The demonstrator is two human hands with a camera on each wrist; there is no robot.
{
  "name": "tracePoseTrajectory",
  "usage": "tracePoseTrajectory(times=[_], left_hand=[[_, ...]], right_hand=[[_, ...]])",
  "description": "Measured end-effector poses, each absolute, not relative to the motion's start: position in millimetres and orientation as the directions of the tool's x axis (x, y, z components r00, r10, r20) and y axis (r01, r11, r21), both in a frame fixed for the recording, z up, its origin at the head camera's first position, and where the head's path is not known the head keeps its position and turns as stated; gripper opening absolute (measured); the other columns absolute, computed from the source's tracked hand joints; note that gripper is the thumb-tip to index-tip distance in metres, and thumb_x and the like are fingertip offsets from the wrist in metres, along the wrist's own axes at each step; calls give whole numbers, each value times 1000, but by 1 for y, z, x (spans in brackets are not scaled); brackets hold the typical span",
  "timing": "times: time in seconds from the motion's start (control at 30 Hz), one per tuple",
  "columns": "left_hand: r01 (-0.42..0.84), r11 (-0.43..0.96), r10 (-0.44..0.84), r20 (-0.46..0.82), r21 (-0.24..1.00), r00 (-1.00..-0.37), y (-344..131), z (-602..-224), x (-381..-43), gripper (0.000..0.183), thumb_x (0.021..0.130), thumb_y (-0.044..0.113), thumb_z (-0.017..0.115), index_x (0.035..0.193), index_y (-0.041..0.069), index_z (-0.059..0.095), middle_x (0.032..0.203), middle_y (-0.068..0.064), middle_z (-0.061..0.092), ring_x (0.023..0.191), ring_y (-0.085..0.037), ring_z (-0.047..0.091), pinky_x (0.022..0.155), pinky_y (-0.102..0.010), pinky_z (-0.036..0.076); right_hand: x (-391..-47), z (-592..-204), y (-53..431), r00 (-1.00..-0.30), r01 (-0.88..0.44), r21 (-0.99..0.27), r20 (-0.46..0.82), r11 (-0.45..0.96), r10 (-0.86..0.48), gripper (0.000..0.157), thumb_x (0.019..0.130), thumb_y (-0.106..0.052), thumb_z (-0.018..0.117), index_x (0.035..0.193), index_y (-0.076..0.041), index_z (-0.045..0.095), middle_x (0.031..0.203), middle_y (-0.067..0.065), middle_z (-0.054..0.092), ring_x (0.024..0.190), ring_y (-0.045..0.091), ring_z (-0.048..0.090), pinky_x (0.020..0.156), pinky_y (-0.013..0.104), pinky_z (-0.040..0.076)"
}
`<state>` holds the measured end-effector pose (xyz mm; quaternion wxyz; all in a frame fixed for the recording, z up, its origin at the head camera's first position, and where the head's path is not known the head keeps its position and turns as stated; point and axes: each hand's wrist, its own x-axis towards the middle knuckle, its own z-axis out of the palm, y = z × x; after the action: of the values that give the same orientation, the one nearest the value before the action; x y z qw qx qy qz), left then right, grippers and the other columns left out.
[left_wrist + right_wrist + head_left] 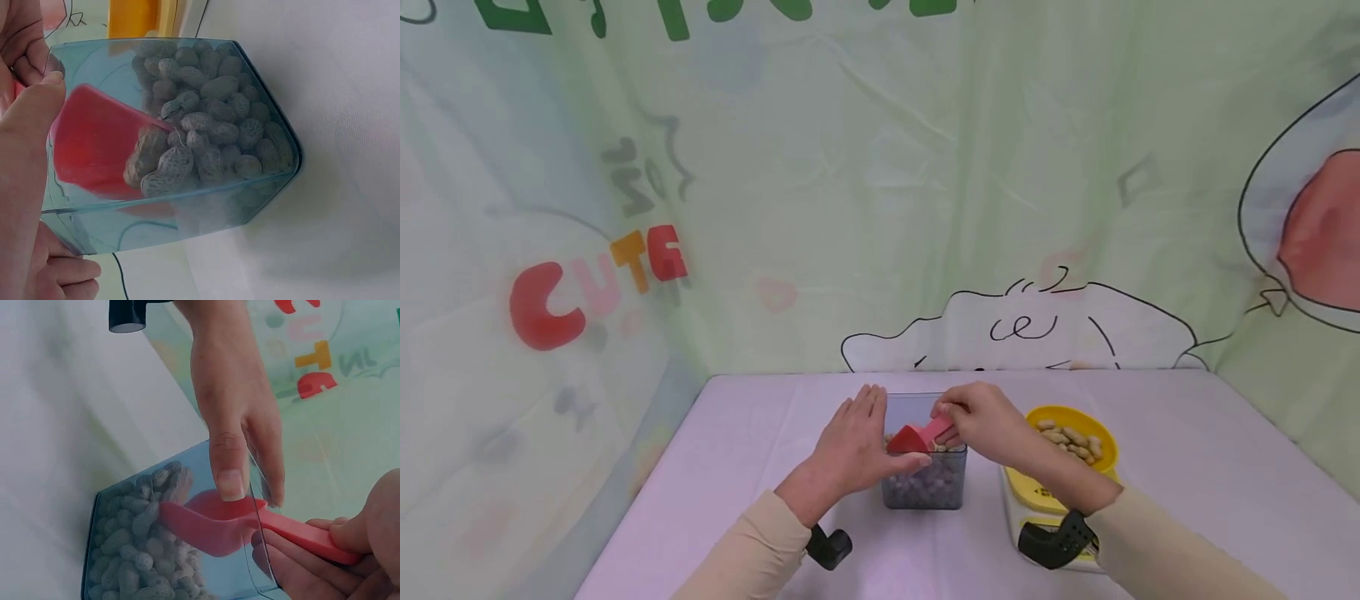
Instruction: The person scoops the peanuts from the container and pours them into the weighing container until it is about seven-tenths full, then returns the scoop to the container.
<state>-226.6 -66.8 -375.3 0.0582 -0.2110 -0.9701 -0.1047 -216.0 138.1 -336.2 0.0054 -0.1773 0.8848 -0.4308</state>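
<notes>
A clear bluish plastic container (923, 492) full of unshelled peanuts (219, 128) stands on the table in front of me. My left hand (853, 440) lies against its near left corner, straight fingers along the left wall and the thumb across the near wall. In my right hand (988, 423) is the handle of a red-pink scoop (912, 439), pinched between thumb and fingers over the right part of the container. Inside the container, the scoop's bowl (100, 147) tilts with its lip among the peanuts, as both wrist views show through the clear wall.
Right of the container, partly behind my right forearm, a white kitchen scale (1013, 515) with a yellow top carries a yellow bowl (1111, 462) of peanuts (1075, 439). A pale cloth covers the table (1180, 467). A printed curtain (887, 192) hangs behind.
</notes>
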Motion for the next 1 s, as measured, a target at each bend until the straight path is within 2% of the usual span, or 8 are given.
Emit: tracePoseTrajectory(times=[0.07,0.17,0.27,0.4,0.53,0.67,0.77,1.0], left_hand=[[417,893,395,151,171,-906,-68,-376,-227,108,79,77,60,151,0,34,157,-16,38,148,-32,33,118,-49,34],[419,894,397,153,160,-905,-68,-377,-227,108,79,77,59,151,0,34,157,-16,38,148,-32,33,118,-49,34],[425,890,402,156,164,-902,-69,-377,-228,108,80,77,59,151,-1,34,157,-17,38,148,-32,33,119,-49,34],[433,884,407,163,175,-899,-68,-376,-228,107,80,76,60,150,-1,34,157,-17,38,148,-33,33,118,-50,34],[436,883,410,170,170,-896,-66,-376,-227,107,80,76,60,150,-1,35,156,-17,39,148,-34,33,118,-50,35],[437,884,410,172,165,-896,-67,-376,-227,108,79,78,59,149,-1,35,156,-17,40,147,-34,34,117,-49,36],[439,883,411,178,166,-894,-67,-376,-227,109,78,78,59,149,-1,35,155,-16,40,147,-33,35,117,-49,36],[440,885,413,181,152,-892,-67,-376,-228,110,78,79,59,150,-1,35,156,-16,39,148,-32,34,118,-49,35]], right_hand=[[-215,-336,137,-941,-290,-775,124,561,-316,15,97,1,56,100,6,70,85,11,70,69,17,70,68,34,62],[-212,-336,132,-927,-331,-748,144,576,-345,15,96,2,57,99,6,71,85,11,71,69,17,69,67,30,62],[-210,-338,129,-911,-383,-703,182,599,-370,15,96,2,58,97,5,72,84,9,71,67,15,66,65,24,60],[-211,-341,129,-919,-380,-678,197,630,-342,16,96,0,58,94,2,74,84,7,72,66,13,59,63,21,58],[-215,-342,133,-952,-278,-750,131,600,-277,17,97,-2,57,98,2,74,85,8,71,67,12,64,64,24,60],[-219,-342,140,-974,-98,-878,-11,468,-226,21,100,-6,54,109,7,69,87,13,71,73,20,73,69,31,62],[-221,-340,144,-975,-3,-920,-85,393,-207,25,102,-9,52,115,9,65,89,15,72,77,23,74,73,33,62],[-225,-340,152,-964,64,-946,-141,317,-224,30,104,-12,49,120,11,62,89,15,73,79,24,75,75,34,62]])
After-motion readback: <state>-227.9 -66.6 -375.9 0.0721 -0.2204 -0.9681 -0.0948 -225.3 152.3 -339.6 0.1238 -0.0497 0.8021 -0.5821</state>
